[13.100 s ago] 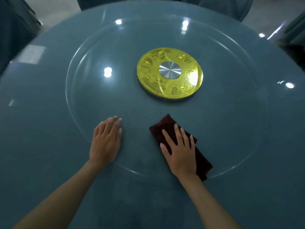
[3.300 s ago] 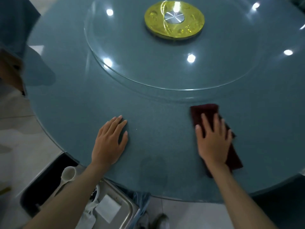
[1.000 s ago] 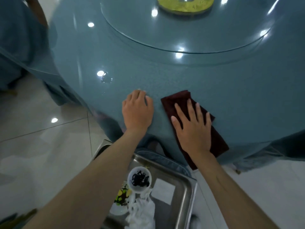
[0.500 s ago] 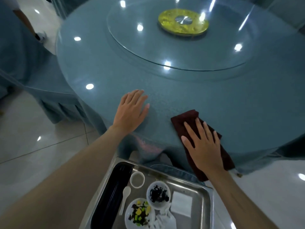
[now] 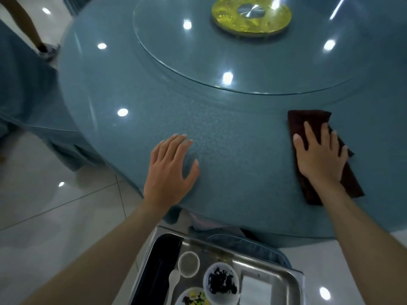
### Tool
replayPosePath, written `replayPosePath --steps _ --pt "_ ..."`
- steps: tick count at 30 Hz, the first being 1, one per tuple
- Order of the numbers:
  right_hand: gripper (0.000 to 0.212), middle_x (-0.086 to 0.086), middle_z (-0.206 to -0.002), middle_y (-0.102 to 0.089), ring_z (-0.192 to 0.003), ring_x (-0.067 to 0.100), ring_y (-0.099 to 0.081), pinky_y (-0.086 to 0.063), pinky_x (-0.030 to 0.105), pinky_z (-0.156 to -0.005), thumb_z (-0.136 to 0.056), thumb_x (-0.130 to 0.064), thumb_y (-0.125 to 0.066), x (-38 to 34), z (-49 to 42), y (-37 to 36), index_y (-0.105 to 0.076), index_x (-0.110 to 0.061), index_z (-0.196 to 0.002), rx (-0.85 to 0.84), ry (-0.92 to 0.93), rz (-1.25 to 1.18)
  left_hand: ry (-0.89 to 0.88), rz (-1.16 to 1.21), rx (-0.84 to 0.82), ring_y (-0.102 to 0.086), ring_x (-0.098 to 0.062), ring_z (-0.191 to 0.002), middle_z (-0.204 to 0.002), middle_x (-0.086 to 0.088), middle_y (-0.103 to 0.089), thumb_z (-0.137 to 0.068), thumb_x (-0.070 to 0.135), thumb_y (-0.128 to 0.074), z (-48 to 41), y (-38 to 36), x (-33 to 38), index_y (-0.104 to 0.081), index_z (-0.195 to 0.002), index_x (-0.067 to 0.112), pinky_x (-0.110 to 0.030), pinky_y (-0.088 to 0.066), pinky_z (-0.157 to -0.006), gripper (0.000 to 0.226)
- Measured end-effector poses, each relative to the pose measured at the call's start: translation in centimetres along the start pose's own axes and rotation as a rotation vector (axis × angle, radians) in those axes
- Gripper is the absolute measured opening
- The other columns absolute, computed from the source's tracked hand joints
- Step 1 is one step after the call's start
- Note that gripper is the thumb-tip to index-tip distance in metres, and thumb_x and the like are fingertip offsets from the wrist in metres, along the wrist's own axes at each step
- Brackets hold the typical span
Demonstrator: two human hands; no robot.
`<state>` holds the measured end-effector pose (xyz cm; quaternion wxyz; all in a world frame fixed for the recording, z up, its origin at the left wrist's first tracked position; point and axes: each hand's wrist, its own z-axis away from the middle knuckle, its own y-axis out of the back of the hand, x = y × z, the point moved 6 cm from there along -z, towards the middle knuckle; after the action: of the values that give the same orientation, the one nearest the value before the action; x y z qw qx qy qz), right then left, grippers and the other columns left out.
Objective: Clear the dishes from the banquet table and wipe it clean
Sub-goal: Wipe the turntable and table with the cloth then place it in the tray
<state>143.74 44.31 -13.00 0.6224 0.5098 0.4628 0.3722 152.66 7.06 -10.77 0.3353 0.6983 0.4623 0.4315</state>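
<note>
While a round, speckled blue-grey banquet table fills the upper and middle frame, glossy white floor tiles spread across the lower left. A clear glass turntable sits on the table at top centre, with a round gold hub at its middle. A stainless steel tray at bottom centre holds white bowls of food scraps. At middle right, a folded dark red cloth lies flat near the table's edge under the right hand, fingers straight and spread. The left hand rests at centre on bare tabletop, fingers straight, thumb out.
</note>
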Motion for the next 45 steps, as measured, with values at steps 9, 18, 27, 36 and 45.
replayPosePath --steps 9,18,27,36,45 --pt "0.058 0.007 -0.168 -0.029 -0.155 0.033 -0.022 -0.011 0.06 -0.124 -0.102 -0.061 -0.029 -21.1 -0.6 -4.4 -0.036 -0.043 -0.157 0.042 0.364 -0.02 0.039 -0.022 0.007 -0.048 -0.024 -0.14 -0.146 -0.002 -0.056 -0.098 0.038 -0.055 -0.2 0.2 -0.1 -0.059 -0.137 0.013 -0.04 -0.034 -0.118 0.046" --pt "0.057 0.001 -0.169 -0.025 -0.156 0.027 -0.022 -0.011 0.055 -0.126 -0.103 -0.063 -0.025 -20.7 3.3 -4.2 -0.037 -0.045 -0.156 0.013 0.647 -0.045 0.081 -0.019 -0.063 -0.049 -0.024 -0.132 -0.142 -0.005 -0.054 -0.098 0.043 -0.051 -0.2 0.4 0.1 -0.052 -0.14 0.012 -0.037 -0.034 -0.112 0.052" --pt "0.058 0.0 -0.172 -0.018 -0.158 0.025 -0.014 -0.01 0.052 -0.127 -0.105 -0.064 -0.02 -1.5 4.7 -0.8 -0.025 -0.046 -0.159 0.082 0.22 -0.005 0.055 0.028 -0.037 -0.05 -0.033 -0.13 -0.141 -0.008 -0.056 -0.097 0.042 -0.051 0.0 0.4 0.0 -0.053 -0.138 0.011 -0.047 -0.036 -0.109 0.052" --pt "0.06 0.004 -0.171 -0.019 -0.157 0.029 -0.017 -0.015 0.054 -0.126 -0.105 -0.063 -0.015 4.0 12.4 0.0 -0.021 -0.043 -0.161 0.13 0.037 0.07 -0.002 0.038 -0.024 -0.05 -0.032 -0.132 -0.144 -0.008 -0.056 -0.101 0.04 -0.049 0.2 0.8 0.9 -0.046 -0.151 0.014 -0.046 -0.036 -0.111 0.057" --pt "0.06 0.003 -0.172 -0.017 -0.158 0.028 -0.015 -0.013 0.056 -0.126 -0.104 -0.057 -0.01 -7.3 17.7 -2.5 -0.021 -0.042 -0.162 0.165 -0.136 0.07 -0.168 0.353 -0.056 -0.045 -0.028 -0.142 -0.147 -0.003 -0.055 -0.102 0.021 -0.043 -3.8 3.3 -6.7 -0.052 -0.15 0.022 -0.046 -0.034 -0.116 0.049"
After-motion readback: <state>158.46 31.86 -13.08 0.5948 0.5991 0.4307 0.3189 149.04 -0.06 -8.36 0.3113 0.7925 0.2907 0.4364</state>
